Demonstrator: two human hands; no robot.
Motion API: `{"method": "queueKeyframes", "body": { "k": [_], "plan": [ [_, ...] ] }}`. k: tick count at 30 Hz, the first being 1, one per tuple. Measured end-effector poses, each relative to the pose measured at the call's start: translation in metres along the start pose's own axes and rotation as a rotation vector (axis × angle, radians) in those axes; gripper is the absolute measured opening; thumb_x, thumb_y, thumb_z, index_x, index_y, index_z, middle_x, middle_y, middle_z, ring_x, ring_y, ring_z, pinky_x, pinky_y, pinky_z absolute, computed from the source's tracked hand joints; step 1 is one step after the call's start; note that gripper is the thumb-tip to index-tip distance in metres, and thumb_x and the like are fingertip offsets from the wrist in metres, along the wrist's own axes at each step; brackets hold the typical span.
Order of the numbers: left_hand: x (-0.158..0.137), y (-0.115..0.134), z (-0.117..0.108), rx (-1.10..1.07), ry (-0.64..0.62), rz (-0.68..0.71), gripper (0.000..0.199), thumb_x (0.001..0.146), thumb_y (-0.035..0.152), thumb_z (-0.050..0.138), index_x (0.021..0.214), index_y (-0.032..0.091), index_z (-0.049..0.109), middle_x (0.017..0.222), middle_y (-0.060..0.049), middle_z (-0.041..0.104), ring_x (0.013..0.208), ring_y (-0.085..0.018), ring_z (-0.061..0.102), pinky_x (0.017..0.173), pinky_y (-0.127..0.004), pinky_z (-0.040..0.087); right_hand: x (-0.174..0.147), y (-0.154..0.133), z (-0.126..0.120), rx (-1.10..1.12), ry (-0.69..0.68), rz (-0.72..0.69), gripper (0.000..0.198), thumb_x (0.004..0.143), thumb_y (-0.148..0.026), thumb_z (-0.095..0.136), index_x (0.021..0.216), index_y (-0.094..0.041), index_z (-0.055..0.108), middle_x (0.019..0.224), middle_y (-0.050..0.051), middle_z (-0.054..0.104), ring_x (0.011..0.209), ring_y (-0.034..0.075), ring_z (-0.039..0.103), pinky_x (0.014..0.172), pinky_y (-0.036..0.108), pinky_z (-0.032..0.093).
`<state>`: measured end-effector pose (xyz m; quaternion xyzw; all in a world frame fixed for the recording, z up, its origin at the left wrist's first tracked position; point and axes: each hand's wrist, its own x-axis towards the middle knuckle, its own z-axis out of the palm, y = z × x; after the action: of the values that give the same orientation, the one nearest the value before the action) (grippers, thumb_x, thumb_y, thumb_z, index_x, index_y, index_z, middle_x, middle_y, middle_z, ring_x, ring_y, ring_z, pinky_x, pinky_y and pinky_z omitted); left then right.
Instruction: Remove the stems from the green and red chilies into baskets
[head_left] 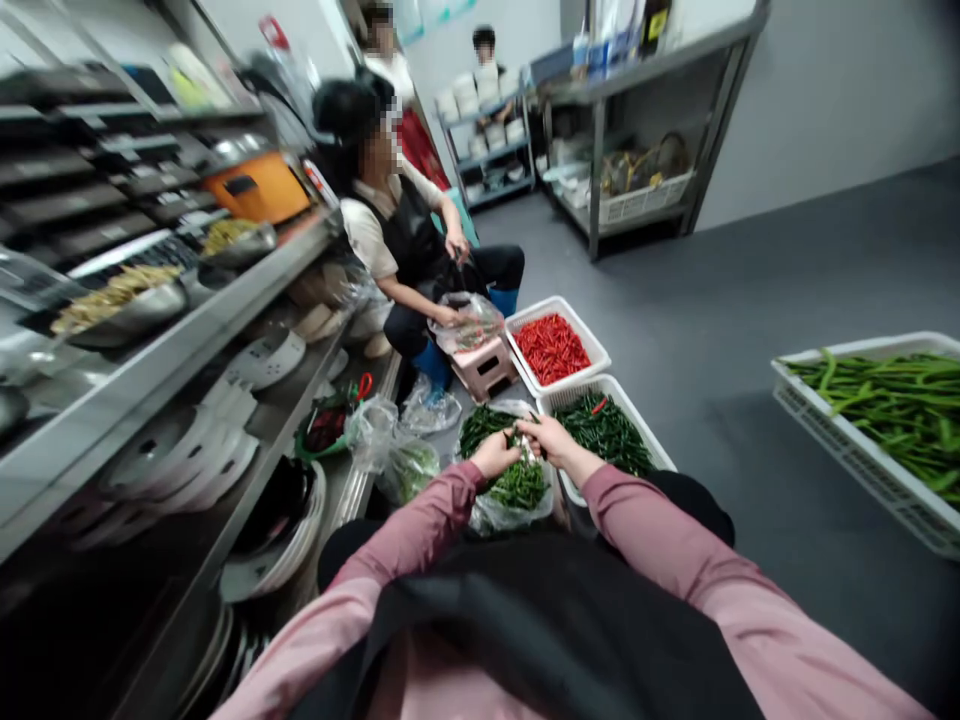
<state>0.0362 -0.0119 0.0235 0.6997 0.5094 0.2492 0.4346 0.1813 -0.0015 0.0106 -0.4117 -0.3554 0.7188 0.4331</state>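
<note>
In the head view my left hand [495,454] and my right hand [553,440] meet in front of me, their fingers closed in a pinch on green chili peppers [517,437]. Which hand grips which pepper is partly hidden by blur. Under them stands a clear plastic bag of green chilies [523,487]. Just beyond my right hand is a white basket [646,415] of dark green chilies [604,432], with a red one on top. A second white basket [598,352] holds red chilies [553,349].
A co-worker [397,220] sits ahead, hands at a plastic bag [466,322] over a pink stool [484,370]. Metal shelves [225,310] with plates and bowls line the left. At right lies a crate [847,425] of long green peppers. A steel table [600,95] stands behind.
</note>
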Motion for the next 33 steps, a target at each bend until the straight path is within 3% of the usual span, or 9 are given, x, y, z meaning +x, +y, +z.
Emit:
{"method": "queueKeyframes", "body": {
  "k": [3, 5, 10, 18, 21, 25, 27, 30, 33],
  "plan": [
    [0.003, -0.006, 0.005, 0.161, 0.022, 0.03, 0.033, 0.066, 0.011, 0.059, 0.096, 0.02, 0.068, 0.091, -0.006, 0.07, 0.085, -0.022, 0.061, 0.083, -0.032, 0.045, 0.005, 0.0, -0.004, 0.024, 0.038, -0.022, 0.032, 0.064, -0.037, 0.076, 0.071, -0.018, 0.05, 0.047, -0.009, 0.04, 0.037, 0.003, 0.026, 0.035, 0.018, 0.018],
    [0.002, -0.007, 0.006, 0.187, 0.033, -0.03, 0.032, 0.068, 0.014, 0.06, 0.099, 0.017, 0.068, 0.083, -0.004, 0.068, 0.075, -0.019, 0.059, 0.076, -0.03, 0.045, 0.004, -0.004, -0.007, 0.042, 0.095, -0.057, 0.031, 0.064, -0.034, 0.076, 0.069, -0.018, 0.049, 0.046, -0.009, 0.039, 0.036, 0.003, 0.027, 0.035, 0.018, 0.018],
    [-0.003, -0.002, 0.0, -0.055, -0.008, -0.169, 0.029, 0.083, 0.037, 0.055, 0.092, 0.011, 0.066, 0.053, 0.005, 0.049, 0.05, -0.01, 0.041, 0.055, -0.023, 0.034, -0.006, -0.016, -0.012, 0.154, 0.121, -0.033, 0.027, 0.066, -0.028, 0.074, 0.07, -0.016, 0.05, 0.045, -0.011, 0.037, 0.036, 0.002, 0.024, 0.036, 0.017, 0.017],
    [-0.003, 0.011, -0.001, -0.124, 0.112, -0.196, 0.037, 0.082, 0.049, 0.054, 0.07, 0.014, 0.059, 0.046, 0.005, 0.045, 0.046, -0.009, 0.037, 0.051, -0.024, 0.029, -0.017, -0.018, -0.01, 0.115, 0.021, -0.082, 0.027, 0.068, -0.034, 0.071, 0.078, -0.013, 0.059, 0.047, -0.009, 0.04, 0.037, 0.002, 0.027, 0.036, 0.017, 0.019],
    [-0.009, 0.014, -0.003, -0.113, 0.036, -0.156, 0.039, 0.079, 0.052, 0.056, 0.065, 0.015, 0.057, 0.047, 0.004, 0.045, 0.046, -0.009, 0.036, 0.051, -0.024, 0.028, -0.018, -0.014, -0.009, 0.083, 0.002, -0.037, 0.022, 0.069, -0.032, 0.068, 0.073, -0.013, 0.059, 0.046, -0.009, 0.041, 0.036, 0.003, 0.028, 0.036, 0.017, 0.018],
    [-0.016, 0.016, -0.004, -0.113, -0.215, -0.068, 0.046, 0.074, 0.059, 0.06, 0.062, 0.015, 0.057, 0.047, 0.003, 0.045, 0.047, -0.008, 0.035, 0.051, -0.024, 0.026, -0.016, -0.012, -0.01, 0.036, -0.034, 0.071, 0.011, 0.072, -0.022, 0.059, 0.066, -0.013, 0.056, 0.043, -0.008, 0.04, 0.034, 0.003, 0.026, 0.035, 0.017, 0.016],
    [-0.015, 0.017, -0.002, -0.128, -0.26, -0.037, 0.048, 0.073, 0.061, 0.061, 0.063, 0.014, 0.058, 0.047, 0.003, 0.046, 0.046, -0.008, 0.036, 0.051, -0.024, 0.026, -0.014, -0.013, -0.011, 0.017, -0.017, 0.102, 0.01, 0.073, -0.019, 0.054, 0.065, -0.014, 0.056, 0.042, -0.007, 0.04, 0.033, 0.003, 0.026, 0.035, 0.017, 0.016],
    [-0.01, 0.015, 0.002, -0.182, -0.164, -0.056, 0.046, 0.077, 0.059, 0.058, 0.069, 0.014, 0.06, 0.047, 0.003, 0.047, 0.045, -0.008, 0.037, 0.05, -0.023, 0.027, -0.012, -0.017, -0.013, 0.055, 0.095, 0.122, 0.017, 0.078, -0.018, 0.048, 0.061, -0.016, 0.05, 0.042, -0.006, 0.04, 0.032, 0.004, 0.026, 0.035, 0.017, 0.017],
    [-0.001, 0.007, 0.0, -0.192, 0.022, -0.225, 0.043, 0.084, 0.054, 0.051, 0.074, 0.013, 0.061, 0.043, 0.003, 0.046, 0.04, -0.009, 0.034, 0.046, -0.024, 0.026, -0.011, -0.018, -0.015, 0.098, 0.142, 0.097, 0.025, 0.081, -0.021, 0.047, 0.057, -0.018, 0.042, 0.045, -0.004, 0.044, 0.034, 0.005, 0.03, 0.036, 0.018, 0.021]
  ]
}}
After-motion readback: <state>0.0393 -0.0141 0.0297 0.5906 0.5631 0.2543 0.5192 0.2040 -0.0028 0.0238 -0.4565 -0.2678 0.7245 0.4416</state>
